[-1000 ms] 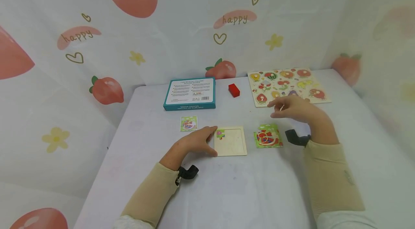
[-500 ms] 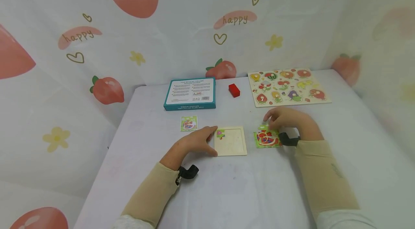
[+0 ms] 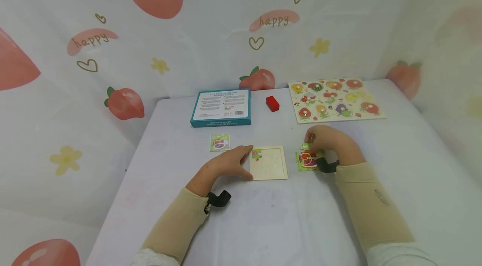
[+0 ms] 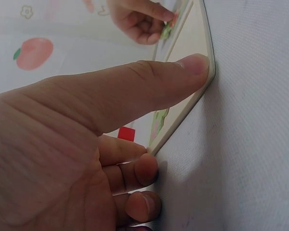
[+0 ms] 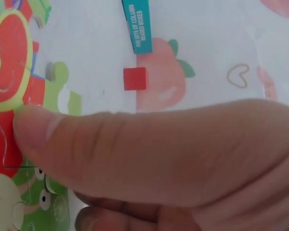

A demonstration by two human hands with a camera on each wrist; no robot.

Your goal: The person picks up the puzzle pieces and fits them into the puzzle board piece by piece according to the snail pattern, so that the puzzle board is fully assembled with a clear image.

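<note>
A shallow square wooden puzzle tray [image 3: 268, 167] lies mid-table, with one green-and-pink jigsaw piece [image 3: 257, 154] in its far left corner. My left hand [image 3: 226, 163] holds the tray at its left side, thumb [image 4: 192, 67] at the near corner and index finger at the far corner. To the right of the tray, several joined jigsaw pieces [image 3: 306, 161] form a red-and-green picture. Over their far edge my right hand [image 3: 331, 140] pinches a green-edged jigsaw piece [image 5: 62, 91] between thumb and fingers. That hand and its wrist camera hide part of the picture.
A small picture card [image 3: 219, 142] lies left of the tray. Behind stand a teal box [image 3: 221, 108] and a red block [image 3: 273, 103]. A fruit peg puzzle board [image 3: 335, 101] sits at the back right, near the patterned curtain.
My right hand has come down and left from in front of the fruit board to the joined pieces, and has taken hold of one at their far edge. The left hand stays put.
</note>
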